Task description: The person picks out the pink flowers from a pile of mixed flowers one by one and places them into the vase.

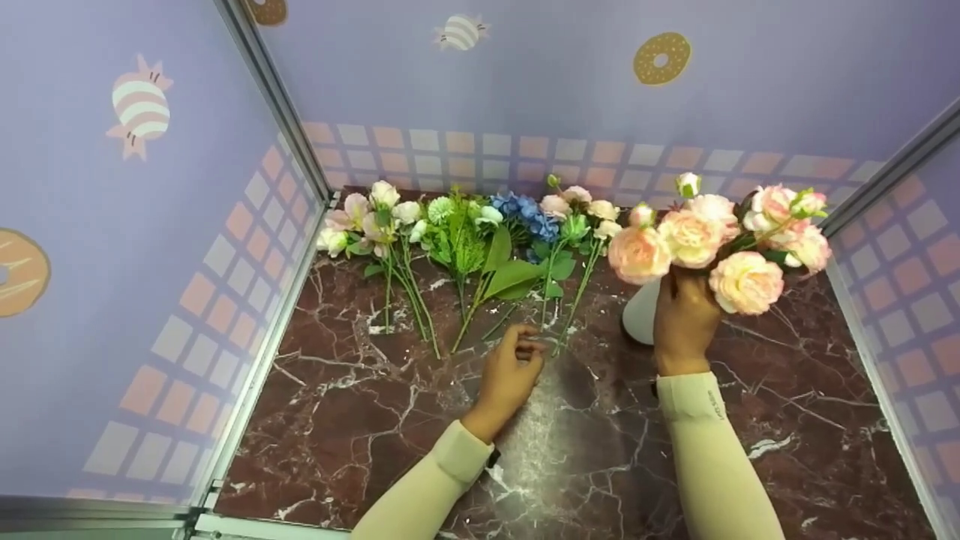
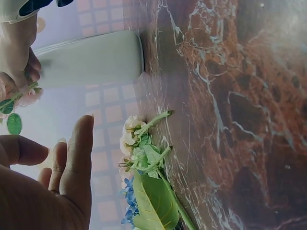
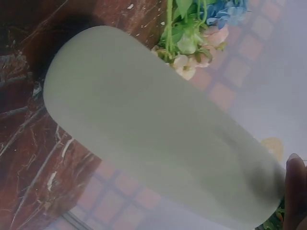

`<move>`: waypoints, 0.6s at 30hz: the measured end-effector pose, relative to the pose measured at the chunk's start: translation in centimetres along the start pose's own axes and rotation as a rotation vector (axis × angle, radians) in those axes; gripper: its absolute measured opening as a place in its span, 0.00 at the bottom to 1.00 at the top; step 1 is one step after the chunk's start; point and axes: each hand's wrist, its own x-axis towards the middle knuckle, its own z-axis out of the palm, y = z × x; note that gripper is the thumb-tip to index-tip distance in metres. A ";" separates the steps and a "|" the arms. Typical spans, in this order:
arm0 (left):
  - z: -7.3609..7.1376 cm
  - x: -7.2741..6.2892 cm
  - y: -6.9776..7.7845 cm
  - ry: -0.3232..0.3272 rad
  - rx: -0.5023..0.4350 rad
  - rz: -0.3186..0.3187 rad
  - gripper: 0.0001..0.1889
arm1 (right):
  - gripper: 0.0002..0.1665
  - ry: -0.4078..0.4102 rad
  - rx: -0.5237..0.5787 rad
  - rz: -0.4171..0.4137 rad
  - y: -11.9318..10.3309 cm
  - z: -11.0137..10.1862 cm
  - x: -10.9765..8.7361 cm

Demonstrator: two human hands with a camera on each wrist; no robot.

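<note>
Far side: flower row (image 1: 499, 251) on marbled table (image 1: 337, 420) | right: pink roses (image 1: 694, 238) hide white vase's (image 1: 640, 315) mouth | left hand (image 1: 510, 375): fingers loosely bent, holding nothing | right hand (image 1: 686, 322): at vase top, cannot tell grip

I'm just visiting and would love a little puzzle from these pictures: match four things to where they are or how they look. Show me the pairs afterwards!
Things
1. Vase
2. Blue flowers
3. Left hand
4. Large pink roses

Places and states
A. Holding nothing, its fingers loosely bent
B. Held by the right hand
C. White and standing upright
D. Lying on the dark red, marbled tabletop

Right pairs: 1-C, 2-D, 3-A, 4-B
</note>
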 end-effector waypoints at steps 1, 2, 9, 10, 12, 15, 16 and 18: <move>0.0 0.1 0.0 0.003 0.001 0.001 0.18 | 0.09 0.003 -0.005 -0.001 0.1 0.1 0.1; 0.0 0.1 -0.1 0.005 0.002 0.002 0.18 | 0.09 0.004 -0.015 -0.004 0.2 0.2 0.1; 0.1 0.8 -0.4 0.015 0.009 0.012 0.17 | 0.08 0.035 -0.050 -0.006 0.8 0.7 0.4; 0.1 1.0 -0.4 0.016 0.016 0.007 0.17 | 0.08 0.037 -0.049 -0.003 0.8 0.7 0.4; 0.0 1.5 -0.6 0.026 0.045 0.005 0.17 | 0.08 0.037 -0.058 0.001 0.9 0.7 0.2; -0.2 2.5 -0.7 0.041 0.078 0.015 0.17 | 0.09 0.046 -0.060 0.002 1.0 0.6 -0.1; -0.2 3.0 -0.7 0.047 0.095 0.022 0.17 | 0.09 0.052 -0.059 -0.003 1.0 0.6 -0.3; -0.1 4.0 -1.0 0.056 0.102 0.059 0.15 | 0.09 0.066 -0.054 -0.025 1.1 0.5 -0.6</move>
